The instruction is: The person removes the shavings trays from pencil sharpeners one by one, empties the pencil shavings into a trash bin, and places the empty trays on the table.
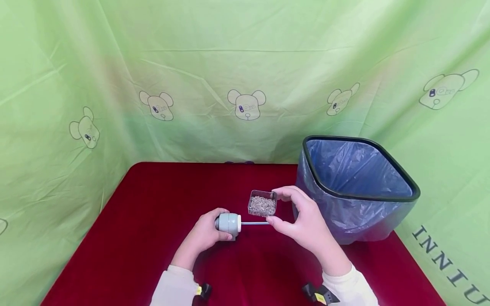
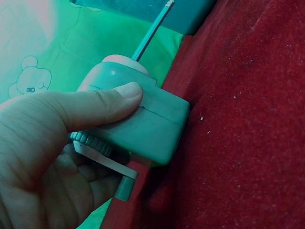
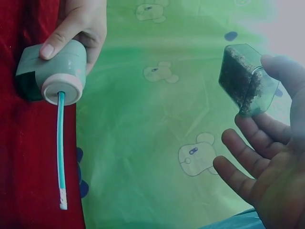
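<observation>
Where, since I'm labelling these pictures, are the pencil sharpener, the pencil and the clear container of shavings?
Pencil sharpener [image 2: 155,120]: left wrist view, on its body.
Pencil [image 3: 61,148]: right wrist view, middle of its exposed shaft.
Clear container [image 3: 268,93]: right wrist view, on its see-through side wall.

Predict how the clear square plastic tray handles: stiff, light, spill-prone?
The clear square plastic tray is likely stiff: its walls look straight in the right grip. Probably light: thin walls, loose grey shavings inside. Could spill if tipped: the top looks open.
</observation>
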A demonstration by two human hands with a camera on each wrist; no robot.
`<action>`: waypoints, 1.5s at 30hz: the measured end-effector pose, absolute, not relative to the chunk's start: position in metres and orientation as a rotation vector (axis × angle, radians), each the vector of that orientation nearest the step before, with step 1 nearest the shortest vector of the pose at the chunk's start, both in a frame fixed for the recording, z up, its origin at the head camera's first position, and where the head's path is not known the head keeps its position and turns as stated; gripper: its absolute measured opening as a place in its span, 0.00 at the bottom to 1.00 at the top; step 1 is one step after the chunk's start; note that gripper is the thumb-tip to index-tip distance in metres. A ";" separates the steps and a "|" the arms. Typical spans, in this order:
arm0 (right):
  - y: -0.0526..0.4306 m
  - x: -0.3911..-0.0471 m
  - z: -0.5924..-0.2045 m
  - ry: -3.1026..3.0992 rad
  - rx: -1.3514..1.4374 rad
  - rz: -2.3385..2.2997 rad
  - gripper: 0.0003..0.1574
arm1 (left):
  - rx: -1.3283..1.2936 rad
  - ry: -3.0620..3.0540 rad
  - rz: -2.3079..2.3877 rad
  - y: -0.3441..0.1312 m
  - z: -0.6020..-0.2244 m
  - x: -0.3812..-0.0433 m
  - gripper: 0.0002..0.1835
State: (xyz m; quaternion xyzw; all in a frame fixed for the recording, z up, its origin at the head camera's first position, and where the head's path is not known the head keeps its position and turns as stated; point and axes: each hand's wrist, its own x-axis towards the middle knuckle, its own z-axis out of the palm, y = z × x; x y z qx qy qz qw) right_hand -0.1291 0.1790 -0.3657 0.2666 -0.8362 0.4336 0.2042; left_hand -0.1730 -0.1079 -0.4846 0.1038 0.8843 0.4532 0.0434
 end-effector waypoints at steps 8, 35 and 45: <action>0.183 -0.130 -0.362 -2.341 0.755 1.163 0.38 | 0.313 2.703 1.379 -0.109 -0.485 -0.171 0.36; 0.189 -0.139 -0.336 -2.392 0.804 0.900 0.40 | 0.304 2.689 1.382 -0.108 -0.480 -0.172 0.36; 0.192 -0.140 -0.329 -2.406 0.819 0.855 0.39 | 0.311 2.695 1.380 -0.109 -0.479 -0.173 0.35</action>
